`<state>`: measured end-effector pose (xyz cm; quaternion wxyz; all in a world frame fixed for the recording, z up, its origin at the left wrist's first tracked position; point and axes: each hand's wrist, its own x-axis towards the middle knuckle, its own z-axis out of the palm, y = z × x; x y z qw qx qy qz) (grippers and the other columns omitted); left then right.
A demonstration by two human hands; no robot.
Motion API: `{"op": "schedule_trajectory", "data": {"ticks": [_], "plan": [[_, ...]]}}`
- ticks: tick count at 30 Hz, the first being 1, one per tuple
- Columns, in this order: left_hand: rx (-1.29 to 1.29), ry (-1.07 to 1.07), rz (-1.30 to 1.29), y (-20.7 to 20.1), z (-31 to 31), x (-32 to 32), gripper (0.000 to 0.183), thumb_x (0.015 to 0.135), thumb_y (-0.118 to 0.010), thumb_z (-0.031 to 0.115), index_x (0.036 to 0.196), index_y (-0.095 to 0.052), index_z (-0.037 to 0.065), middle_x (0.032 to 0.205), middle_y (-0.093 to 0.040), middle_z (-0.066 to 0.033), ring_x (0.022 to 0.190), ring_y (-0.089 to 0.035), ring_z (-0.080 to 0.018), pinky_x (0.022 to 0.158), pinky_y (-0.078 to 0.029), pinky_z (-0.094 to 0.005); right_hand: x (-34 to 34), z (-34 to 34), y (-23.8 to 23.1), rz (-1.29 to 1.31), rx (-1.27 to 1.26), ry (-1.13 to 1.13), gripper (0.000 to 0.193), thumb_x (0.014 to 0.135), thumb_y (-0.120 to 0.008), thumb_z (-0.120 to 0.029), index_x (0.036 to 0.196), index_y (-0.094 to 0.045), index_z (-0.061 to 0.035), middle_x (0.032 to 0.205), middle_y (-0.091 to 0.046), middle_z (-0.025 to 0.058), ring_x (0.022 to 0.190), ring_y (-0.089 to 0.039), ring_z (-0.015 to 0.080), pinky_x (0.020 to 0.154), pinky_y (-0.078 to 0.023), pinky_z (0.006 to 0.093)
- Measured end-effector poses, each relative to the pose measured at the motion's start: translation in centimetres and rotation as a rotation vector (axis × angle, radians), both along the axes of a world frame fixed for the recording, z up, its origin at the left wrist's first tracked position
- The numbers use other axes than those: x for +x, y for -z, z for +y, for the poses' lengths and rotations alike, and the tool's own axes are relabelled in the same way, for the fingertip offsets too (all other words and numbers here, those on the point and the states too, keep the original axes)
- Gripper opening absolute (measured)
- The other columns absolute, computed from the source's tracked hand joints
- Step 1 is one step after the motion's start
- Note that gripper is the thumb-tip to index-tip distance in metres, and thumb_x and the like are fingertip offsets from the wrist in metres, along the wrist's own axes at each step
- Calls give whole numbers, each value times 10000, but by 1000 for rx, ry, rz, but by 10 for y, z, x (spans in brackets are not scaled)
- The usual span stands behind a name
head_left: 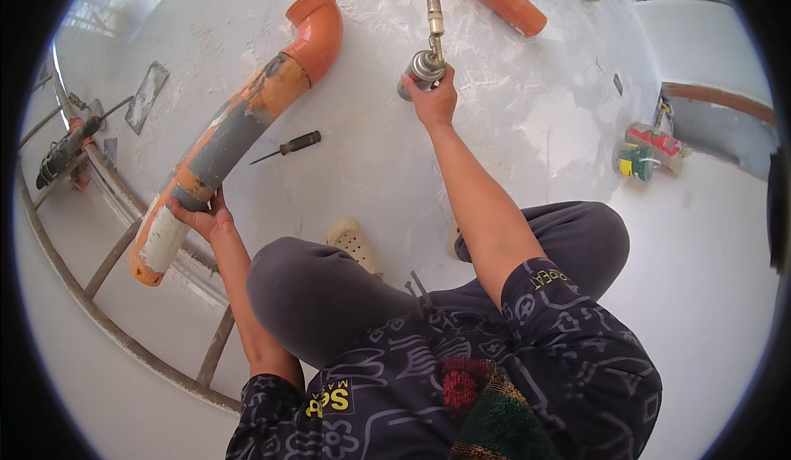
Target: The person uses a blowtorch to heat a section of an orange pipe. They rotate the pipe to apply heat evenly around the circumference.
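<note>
My left hand (206, 217) is closed around the lower part of a long orange pipe (235, 143), which is smeared with grey and white and tilts up to the right. An orange elbow fitting (320, 32) sits on its far end. My right hand (433, 98) grips the canister of a gas torch (432, 48), its brass nozzle pointing away from me. A small orange glow shows beside the nozzle tip. Between the pipe and my knees, a screwdriver (298, 143) with a dark handle lies on the floor.
Another orange pipe (498, 0) lies at the far side. A metal ladder-like frame (103, 258) stands at the left, with a dark tool (66, 151) on it. A flat plate (147, 98) lies nearby. At the right are a green-and-yellow container (634, 163) and a red package (655, 140).
</note>
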<state>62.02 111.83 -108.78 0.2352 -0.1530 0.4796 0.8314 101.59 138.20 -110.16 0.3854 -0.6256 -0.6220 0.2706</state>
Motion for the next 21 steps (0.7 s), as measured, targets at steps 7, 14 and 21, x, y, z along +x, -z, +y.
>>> {"op": "schedule_trajectory", "data": {"ticks": [7, 14, 21], "plan": [[-294, 21, 550, -221, -41, -36, 1070, 798, -922, 547, 1617, -384, 117, 1540, -513, -110, 1436, -528, -313, 1133, -531, -558, -22, -70, -117, -141, -153, -512, 785, 818, -933, -457, 1447, -546, -193, 1305, -750, 57, 1200, -739, 293, 1014, -584, 438], [-334, 100, 1068, -327, -25, 14, 1103, 758, -1002, 409, 1591, -375, 49, 1506, -521, -141, 1386, -560, -271, 1083, -565, -468, -23, -145, -113, -377, -215, -790, 839, 836, -880, -573, 1500, -539, -188, 1353, -728, 101, 1237, -721, 292, 1012, -593, 456], [-408, 116, 1265, -366, 29, 24, 1053, 767, -998, 376, 1557, -453, -57, 1465, -611, -188, 1340, -614, -295, 1089, -539, -407, -47, -149, -96, -376, -10, -841, 843, 831, -880, -596, 1482, -558, -169, 1177, -718, 130, 1131, -706, 317, 911, -599, 474]]}}
